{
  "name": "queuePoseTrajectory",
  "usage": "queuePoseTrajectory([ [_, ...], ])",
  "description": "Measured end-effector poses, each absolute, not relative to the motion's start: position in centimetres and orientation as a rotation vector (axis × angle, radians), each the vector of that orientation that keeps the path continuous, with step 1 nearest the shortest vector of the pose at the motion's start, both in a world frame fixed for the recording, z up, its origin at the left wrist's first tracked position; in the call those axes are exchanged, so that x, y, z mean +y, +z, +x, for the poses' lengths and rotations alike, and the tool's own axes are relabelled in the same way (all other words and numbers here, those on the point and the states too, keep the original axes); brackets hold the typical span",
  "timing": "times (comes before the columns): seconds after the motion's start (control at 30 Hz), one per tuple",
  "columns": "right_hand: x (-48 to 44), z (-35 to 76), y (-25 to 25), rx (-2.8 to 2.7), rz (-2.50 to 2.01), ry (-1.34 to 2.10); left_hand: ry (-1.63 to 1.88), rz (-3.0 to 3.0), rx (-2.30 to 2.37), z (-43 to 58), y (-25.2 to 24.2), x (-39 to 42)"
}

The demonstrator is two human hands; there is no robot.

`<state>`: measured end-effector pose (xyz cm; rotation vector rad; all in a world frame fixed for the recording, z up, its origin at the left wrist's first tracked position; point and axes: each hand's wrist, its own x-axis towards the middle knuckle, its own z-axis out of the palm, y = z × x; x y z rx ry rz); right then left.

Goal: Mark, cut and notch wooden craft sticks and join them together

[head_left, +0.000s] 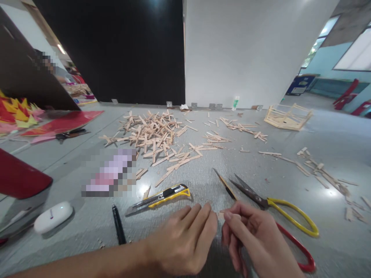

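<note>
My right hand is closed, its thumb and forefinger pinching a short, pale wooden stick piece. The left end of that piece runs up to my left hand, whose fingers are bunched around it; the left thumb is hidden. Beyond the left fingers lies a yellow utility knife with its blade out. Scissors with one yellow and one red handle lie partly behind my right hand. A slim pointed tool, black and yellow, points away just above the right fingers.
Many wooden craft sticks lie heaped farther back, with scraps at right. A small stick frame stands at back right. At left are a black pen, a white case and a red cylinder. Panels rise behind.
</note>
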<state>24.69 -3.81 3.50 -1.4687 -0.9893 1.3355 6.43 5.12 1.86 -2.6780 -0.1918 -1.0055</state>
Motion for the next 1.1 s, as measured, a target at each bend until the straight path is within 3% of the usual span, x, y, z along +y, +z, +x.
queuePoseTrajectory([
  [0.3, -3.6, 24.2, 3.1, -0.971, -1.42, 1.344, -0.945, -2.782, -0.415, 7.1, 2.6, 4.6],
  [0.43, -3.7, 24.3, 3.0, -0.975, -1.443, 1.308, -0.825, -3.219, -0.834, 7.0, 2.0, 4.9],
  [0.6, -3.9, 24.9, 2.8, -0.974, -1.461, 1.278, -0.926, -3.482, -1.394, 7.0, 2.4, 5.7],
  [0.9, -3.6, 25.1, 3.3, -1.019, -1.534, 1.193, -0.83, -3.674, -1.397, 6.9, 3.4, 6.0],
  [1.1, -3.5, 24.9, 3.5, -1.242, -1.55, 1.051, -0.786, -4.232, -1.771, 7.6, 4.2, 6.2],
])
